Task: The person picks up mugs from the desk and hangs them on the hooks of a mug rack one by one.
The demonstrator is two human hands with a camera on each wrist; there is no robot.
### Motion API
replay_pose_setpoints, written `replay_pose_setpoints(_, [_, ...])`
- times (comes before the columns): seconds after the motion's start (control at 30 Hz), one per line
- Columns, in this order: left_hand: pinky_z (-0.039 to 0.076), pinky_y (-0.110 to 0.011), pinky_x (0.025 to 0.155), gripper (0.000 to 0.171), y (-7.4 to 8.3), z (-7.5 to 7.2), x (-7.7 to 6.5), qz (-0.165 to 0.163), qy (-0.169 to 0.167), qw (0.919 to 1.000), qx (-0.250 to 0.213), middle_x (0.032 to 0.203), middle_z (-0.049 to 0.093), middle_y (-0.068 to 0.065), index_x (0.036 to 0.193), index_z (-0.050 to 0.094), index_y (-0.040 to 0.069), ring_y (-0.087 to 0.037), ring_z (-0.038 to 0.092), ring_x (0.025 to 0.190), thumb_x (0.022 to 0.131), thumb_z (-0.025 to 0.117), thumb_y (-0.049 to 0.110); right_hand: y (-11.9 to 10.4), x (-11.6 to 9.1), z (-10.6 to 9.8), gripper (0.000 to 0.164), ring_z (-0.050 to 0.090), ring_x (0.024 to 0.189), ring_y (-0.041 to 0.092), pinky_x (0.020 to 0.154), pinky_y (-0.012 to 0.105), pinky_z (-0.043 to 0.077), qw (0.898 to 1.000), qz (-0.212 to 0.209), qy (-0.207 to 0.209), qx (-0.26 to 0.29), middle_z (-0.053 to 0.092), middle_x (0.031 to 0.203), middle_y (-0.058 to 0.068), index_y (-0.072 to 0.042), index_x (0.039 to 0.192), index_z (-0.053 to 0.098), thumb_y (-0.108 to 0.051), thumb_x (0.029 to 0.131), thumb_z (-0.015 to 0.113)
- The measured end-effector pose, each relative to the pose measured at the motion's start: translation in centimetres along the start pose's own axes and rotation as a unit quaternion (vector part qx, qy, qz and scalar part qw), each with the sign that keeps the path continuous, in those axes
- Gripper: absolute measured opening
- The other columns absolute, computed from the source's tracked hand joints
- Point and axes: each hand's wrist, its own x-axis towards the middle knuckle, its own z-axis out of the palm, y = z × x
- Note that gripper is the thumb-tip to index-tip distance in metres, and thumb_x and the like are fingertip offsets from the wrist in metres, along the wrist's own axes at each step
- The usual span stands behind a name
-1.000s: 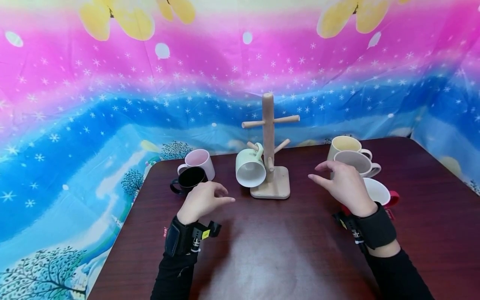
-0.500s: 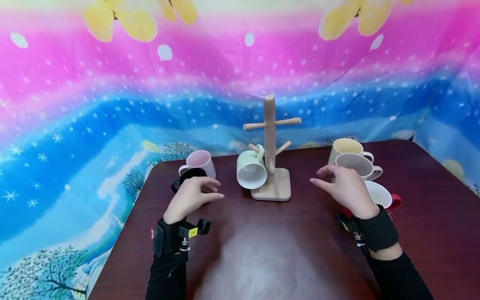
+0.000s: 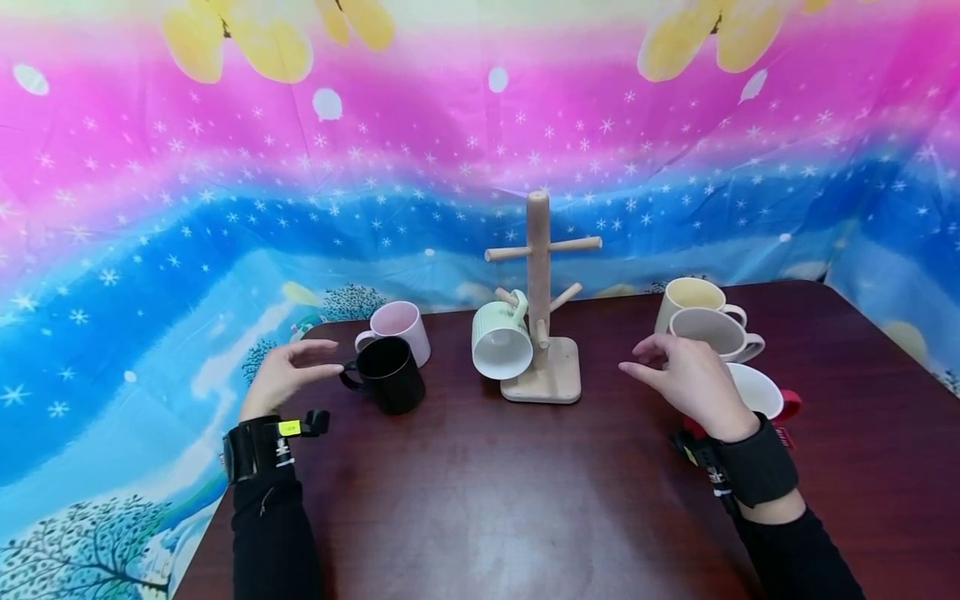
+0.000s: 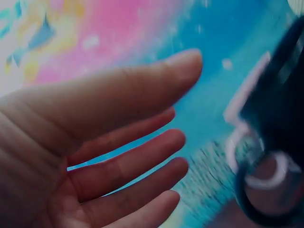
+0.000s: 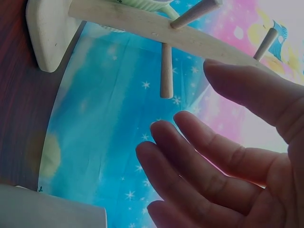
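Your left grip (image 3: 285,379) is bare, thumb and fingers apart, just beside the black mug's (image 3: 396,383) handle. Your right grip (image 3: 693,383) is parted and bare too, near the grey mug (image 3: 708,327). Between them, the pale green mug (image 3: 501,342) hangs on the wooden rack (image 3: 538,267): one seemingly done. Five stand on the surface (image 3: 480,492), apparently left, including the pink mug (image 3: 405,321), far left.

Left hand (image 4: 95,118), thumb and fingers extended, apart from dark mug (image 4: 282,109) at right; pink mug (image 4: 242,99) partly hidden behind it. Both blurred. Multicolored printed backdrop (image 4: 209,109).
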Motion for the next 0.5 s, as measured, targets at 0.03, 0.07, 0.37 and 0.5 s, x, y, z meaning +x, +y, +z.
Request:
replay_pose_setpoints(0.03, [0.036,-0.05,0.095,0.054,-0.8,0.1,0.2,-0.005,-0.002,1.0,0.0,0.135,0.048,-0.015,0.125,0.056,0.013,-0.035,0.04,0.126,0.081,0.067,0.042,0.0,0.0,0.0,0.031,0.059,0.074,0.023,0.062,0.032,0.045,1.0,0.0,-0.001,-0.002,0.068,0.085,0.012,-0.003,0.097,0.067,-0.03,0.081,0.069])
replay_pose_setpoints(0.07, [0.036,-0.051,0.096,0.054,-1.5,0.3,0.5,-0.011,-0.006,0.9999,-0.003,0.136,0.047,-0.016,0.126,0.055,0.011,-0.036,0.039,0.127,0.082,0.066,0.042,0.0,-0.1,0.0,0.03,0.059,0.074,0.023,0.061,0.031,0.044,1.0,-0.001,-0.001,-0.004,0.068,0.085,0.012,-0.004,0.097,0.067,-0.029,0.081,0.069])
replay_pose_setpoints(0.37, [0.041,-0.037,0.092,0.046,-5.6,3.9,1.8,-0.016,-0.013,0.9985,-0.051,0.116,0.064,-0.013,0.126,0.056,0.005,-0.012,0.058,0.106,0.087,0.063,0.028,-0.3,-0.1,0.5,0.028,0.06,0.072,0.02,0.061,0.033,0.046,1.0,0.001,-0.012,-0.02,0.069,0.082,0.009,-0.005,0.094,0.068,-0.03,0.081,0.07])
replay_pose_setpoints(0.5, [0.037,-0.033,0.091,0.044,-5.8,4.6,2.0,-0.022,0.0,0.9955,-0.092,0.097,0.07,0.005,0.121,0.059,0.002,0.009,0.055,0.087,0.087,0.064,0.029,-0.3,-0.2,0.7,0.027,0.06,0.072,0.02,0.063,0.035,0.047,1.0,0.004,-0.013,-0.025,0.069,0.081,0.007,-0.006,0.092,0.068,-0.03,0.081,0.07])
